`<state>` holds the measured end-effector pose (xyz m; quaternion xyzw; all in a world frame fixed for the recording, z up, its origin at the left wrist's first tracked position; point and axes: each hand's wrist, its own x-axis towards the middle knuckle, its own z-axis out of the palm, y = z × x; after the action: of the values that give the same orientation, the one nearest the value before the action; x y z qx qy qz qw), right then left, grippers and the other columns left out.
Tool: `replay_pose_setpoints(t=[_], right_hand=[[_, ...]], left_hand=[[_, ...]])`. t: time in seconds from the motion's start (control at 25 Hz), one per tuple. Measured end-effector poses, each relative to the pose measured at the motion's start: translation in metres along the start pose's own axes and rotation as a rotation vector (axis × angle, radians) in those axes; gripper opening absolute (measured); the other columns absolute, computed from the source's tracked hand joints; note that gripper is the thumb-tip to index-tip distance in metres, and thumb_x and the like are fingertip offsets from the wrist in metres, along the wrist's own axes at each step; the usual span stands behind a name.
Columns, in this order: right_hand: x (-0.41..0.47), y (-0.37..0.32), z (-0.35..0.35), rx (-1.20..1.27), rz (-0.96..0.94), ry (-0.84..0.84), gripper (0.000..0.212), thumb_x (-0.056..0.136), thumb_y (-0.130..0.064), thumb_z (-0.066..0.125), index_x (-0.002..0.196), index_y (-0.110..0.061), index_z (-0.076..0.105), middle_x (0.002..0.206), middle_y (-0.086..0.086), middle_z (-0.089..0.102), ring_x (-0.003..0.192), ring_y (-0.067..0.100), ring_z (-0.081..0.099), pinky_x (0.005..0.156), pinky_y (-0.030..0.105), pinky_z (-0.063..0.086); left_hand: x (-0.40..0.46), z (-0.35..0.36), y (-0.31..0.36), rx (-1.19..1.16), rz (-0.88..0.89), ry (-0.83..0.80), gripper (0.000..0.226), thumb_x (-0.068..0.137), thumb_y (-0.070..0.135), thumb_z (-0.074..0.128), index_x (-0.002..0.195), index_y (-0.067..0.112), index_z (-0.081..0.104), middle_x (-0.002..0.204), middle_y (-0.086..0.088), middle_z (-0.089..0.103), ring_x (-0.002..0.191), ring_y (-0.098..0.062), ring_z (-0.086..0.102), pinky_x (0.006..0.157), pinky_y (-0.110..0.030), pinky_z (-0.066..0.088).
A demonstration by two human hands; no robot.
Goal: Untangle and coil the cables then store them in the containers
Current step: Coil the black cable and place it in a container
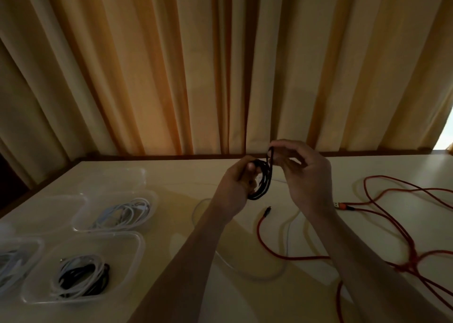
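A small black cable coil hangs above the surface, partly hidden by the left hand gripping its side; the right hand pinches its top strand. A red cable sprawls loose, cut off at the right edge. Clear containers hold coiled white and black cables, dim and blurred

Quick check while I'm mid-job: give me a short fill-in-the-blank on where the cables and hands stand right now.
1. Both hands, the left hand and the right hand, hold the coiled ____ cable above the table.
2. The long cable lying loose on the table's right side is ____.
3. The nearest container holds white and ____ cables.
4. Behind the table hangs a ____.

Missing words: black; red; black; curtain
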<state>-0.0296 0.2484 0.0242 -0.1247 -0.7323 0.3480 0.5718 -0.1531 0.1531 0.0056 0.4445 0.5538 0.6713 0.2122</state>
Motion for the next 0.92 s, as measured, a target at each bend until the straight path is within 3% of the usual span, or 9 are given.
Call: replay_pose_setpoints(t=[0.12, 0.2, 0.28, 0.36, 0.48, 0.56, 0.72, 0.8, 0.92], right_hand=[[-0.002, 0.000, 0.004, 0.029, 0.048, -0.097, 0.021, 0.098, -0.010, 0.067, 0.113, -0.022, 0.076, 0.108, -0.009, 0.077, 0.105, 0.008, 0.072, 0.094, 0.032, 0.060], [-0.002, 0.002, 0.004, 0.078, 0.093, -0.196, 0.024, 0.102, -0.010, 0.062, 0.113, -0.025, 0.075, 0.111, -0.007, 0.077, 0.107, 0.013, 0.073, 0.096, 0.042, 0.060], [-0.002, 0.002, 0.003, 0.277, 0.219, -0.271, 0.025, 0.107, -0.012, 0.052, 0.115, -0.018, 0.076, 0.114, 0.001, 0.077, 0.108, 0.021, 0.073, 0.096, 0.053, 0.059], [-0.002, 0.001, 0.000, 0.419, 0.321, -0.328, 0.030, 0.106, -0.023, 0.050, 0.119, -0.010, 0.074, 0.116, 0.006, 0.076, 0.110, 0.027, 0.071, 0.094, 0.056, 0.058], [-0.006, 0.001, 0.002, 0.098, 0.225, -0.384, 0.025, 0.100, -0.027, 0.066, 0.123, -0.020, 0.073, 0.117, -0.005, 0.075, 0.110, 0.016, 0.070, 0.092, 0.044, 0.061], [-0.008, 0.001, 0.006, -0.156, 0.137, -0.363, 0.027, 0.098, -0.017, 0.069, 0.124, -0.025, 0.072, 0.114, -0.012, 0.074, 0.103, 0.005, 0.071, 0.090, 0.031, 0.061], [-0.004, 0.000, 0.003, -0.095, 0.242, -0.233, 0.026, 0.102, -0.011, 0.063, 0.121, -0.024, 0.075, 0.087, -0.009, 0.077, 0.072, 0.001, 0.071, 0.073, 0.015, 0.057], [0.001, 0.005, -0.002, 0.005, 0.337, -0.074, 0.026, 0.101, -0.008, 0.064, 0.119, -0.021, 0.077, 0.078, -0.005, 0.077, 0.066, 0.002, 0.067, 0.070, 0.014, 0.053], [0.003, 0.009, -0.006, 0.166, 0.402, 0.033, 0.026, 0.099, -0.002, 0.064, 0.116, -0.016, 0.078, 0.075, 0.001, 0.076, 0.067, 0.006, 0.064, 0.072, 0.020, 0.053]], left_hand=[[0.001, 0.004, -0.003, 0.113, 0.085, 0.038, 0.019, 0.107, 0.024, 0.044, 0.109, 0.013, 0.059, 0.074, 0.013, 0.055, 0.061, -0.008, 0.045, 0.056, -0.030, 0.036], [-0.001, 0.008, 0.004, 0.053, 0.123, 0.101, 0.023, 0.107, 0.027, 0.042, 0.119, 0.011, 0.055, 0.077, 0.010, 0.062, 0.065, -0.005, 0.053, 0.064, -0.024, 0.041], [-0.002, 0.010, 0.008, 0.101, 0.165, 0.150, 0.022, 0.109, 0.020, 0.042, 0.129, 0.017, 0.050, 0.087, 0.003, 0.067, 0.075, -0.002, 0.060, 0.073, -0.018, 0.047], [-0.004, 0.007, 0.001, 0.312, 0.250, 0.100, 0.032, 0.105, 0.007, 0.048, 0.136, 0.014, 0.050, 0.105, -0.002, 0.068, 0.091, -0.001, 0.063, 0.081, -0.020, 0.052], [-0.003, 0.005, -0.007, 0.521, 0.265, 0.157, 0.025, 0.102, 0.003, 0.051, 0.124, 0.008, 0.060, 0.114, -0.003, 0.068, 0.097, -0.007, 0.062, 0.080, -0.018, 0.054], [-0.003, 0.006, -0.007, 0.592, 0.266, 0.171, 0.023, 0.101, 0.001, 0.054, 0.122, 0.008, 0.061, 0.111, -0.004, 0.069, 0.092, -0.008, 0.060, 0.072, -0.007, 0.047], [0.001, -0.001, -0.016, 0.654, 0.348, 0.228, 0.023, 0.107, 0.023, 0.052, 0.124, 0.016, 0.066, 0.108, 0.003, 0.067, 0.091, -0.005, 0.059, 0.077, -0.010, 0.042], [0.004, -0.005, -0.022, 0.604, 0.259, 0.238, 0.032, 0.109, 0.035, 0.047, 0.133, 0.023, 0.064, 0.117, 0.004, 0.059, 0.104, -0.011, 0.056, 0.090, -0.022, 0.047], [0.006, -0.011, -0.035, 0.788, 0.204, 0.250, 0.050, 0.102, 0.020, 0.059, 0.150, 0.028, 0.047, 0.132, 0.001, 0.039, 0.120, -0.022, 0.047, 0.102, -0.039, 0.050]])
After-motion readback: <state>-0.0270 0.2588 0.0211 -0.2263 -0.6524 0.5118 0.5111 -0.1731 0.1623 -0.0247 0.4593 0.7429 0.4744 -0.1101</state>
